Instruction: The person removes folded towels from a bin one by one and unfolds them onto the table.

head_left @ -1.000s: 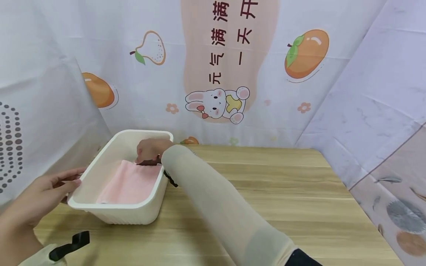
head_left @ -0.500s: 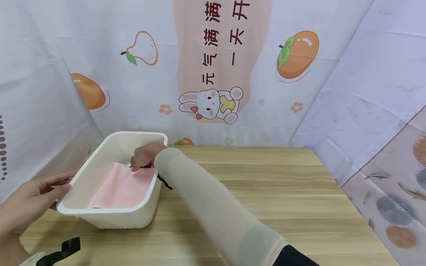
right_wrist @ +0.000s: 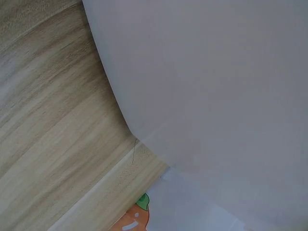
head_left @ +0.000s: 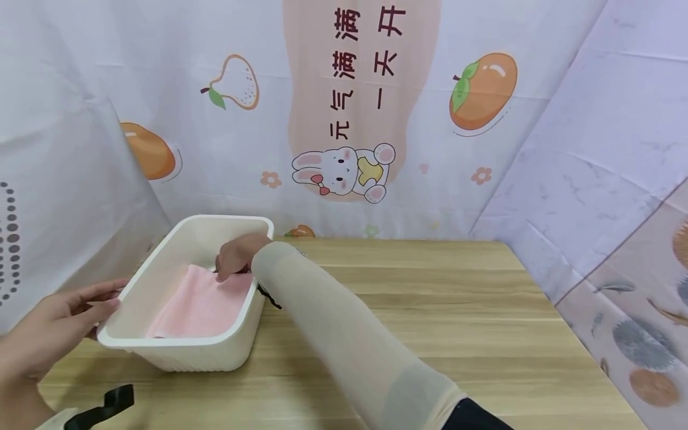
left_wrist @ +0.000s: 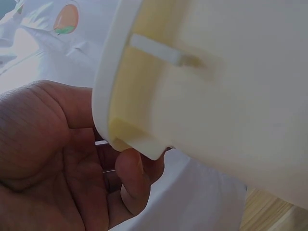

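From my remote station, I see the left hand [head_left: 61, 322] grip the left rim of a white, rounded-rectangular plastic basin [head_left: 215, 356], the right hand [head_left: 238, 254] at the far edge of the pink fabric cloth [head_left: 201, 306] lying inside; whether it pinches, I cannot tell

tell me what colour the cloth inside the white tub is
Pale pink, with no pattern that can be made out; the cloth shows best in the head view.

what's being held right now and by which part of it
The left grip holds the white bin by its rim's left side. The right grip is at the pink cloth; whether it pinches it can't be told.
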`<state>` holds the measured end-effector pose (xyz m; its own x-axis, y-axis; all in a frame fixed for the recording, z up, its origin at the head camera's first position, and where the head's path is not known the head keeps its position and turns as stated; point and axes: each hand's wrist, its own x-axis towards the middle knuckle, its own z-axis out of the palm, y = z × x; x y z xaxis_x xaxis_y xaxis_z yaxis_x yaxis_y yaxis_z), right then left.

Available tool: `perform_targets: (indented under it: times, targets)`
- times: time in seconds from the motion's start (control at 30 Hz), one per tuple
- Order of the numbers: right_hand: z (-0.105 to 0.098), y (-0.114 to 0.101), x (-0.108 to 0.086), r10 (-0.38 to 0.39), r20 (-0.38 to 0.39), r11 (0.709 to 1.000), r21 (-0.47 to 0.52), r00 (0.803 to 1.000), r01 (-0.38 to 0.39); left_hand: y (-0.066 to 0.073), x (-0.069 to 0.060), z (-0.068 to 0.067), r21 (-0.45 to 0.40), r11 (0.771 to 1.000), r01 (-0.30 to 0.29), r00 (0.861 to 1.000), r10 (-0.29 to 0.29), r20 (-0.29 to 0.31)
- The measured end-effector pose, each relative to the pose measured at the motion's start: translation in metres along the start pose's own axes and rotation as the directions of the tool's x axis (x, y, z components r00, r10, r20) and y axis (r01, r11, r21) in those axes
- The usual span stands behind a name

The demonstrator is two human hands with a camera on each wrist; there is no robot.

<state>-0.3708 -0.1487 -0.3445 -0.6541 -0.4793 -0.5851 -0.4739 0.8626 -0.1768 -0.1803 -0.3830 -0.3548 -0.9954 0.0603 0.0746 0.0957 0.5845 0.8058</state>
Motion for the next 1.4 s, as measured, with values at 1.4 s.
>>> perform_targets:
  times: [1.4]
  targets:
    - [-0.011,0.003,-0.025,-0.119,0.034,0.909,0.405,0.992,0.095,0.009,0.001,0.001,0.118,0.992,0.035,0.999,-0.038,0.023]
